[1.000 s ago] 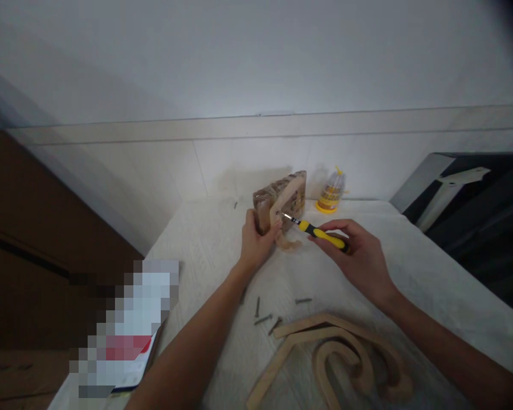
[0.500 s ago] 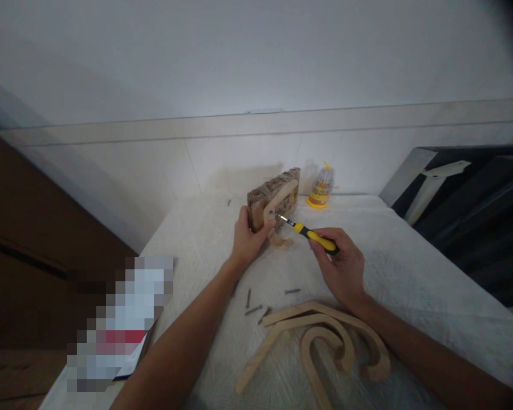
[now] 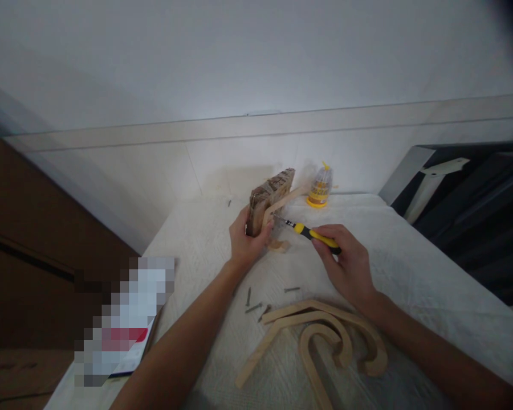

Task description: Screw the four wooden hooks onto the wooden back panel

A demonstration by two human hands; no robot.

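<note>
My left hand (image 3: pixel 244 242) is closed around a brown block (image 3: pixel 270 188) wrapped in clear film, pinching a pale curved wooden hook (image 3: pixel 287 198) against its side. The hook's long arm sticks out to the right, toward the yellow-based container. In my right hand (image 3: pixel 351 265) is a yellow and black screwdriver (image 3: pixel 304 230), gripped by its handle. Its metal tip meets the hook near my left thumb, by a dark spot; whether it sits in a screw is too small to tell. Several loose screws (image 3: pixel 253 308) and more wooden hooks (image 3: pixel 316 313) lie nearer to me on the cloth.
A clear container with a yellow base (image 3: pixel 318 193) stands by the wall. White cloth (image 3: pixel 196 250) covers the table. A pixelated packet (image 3: pixel 132 319) lies on the left, beside brown boards (image 3: pixel 34 245). Dark panels with a white bracket (image 3: pixel 436 176) stand at the right.
The block has turned in my left hand. The hook's long arm has swung rightward, away from the block's side. My right hand with the screwdriver has shifted slightly right.
</note>
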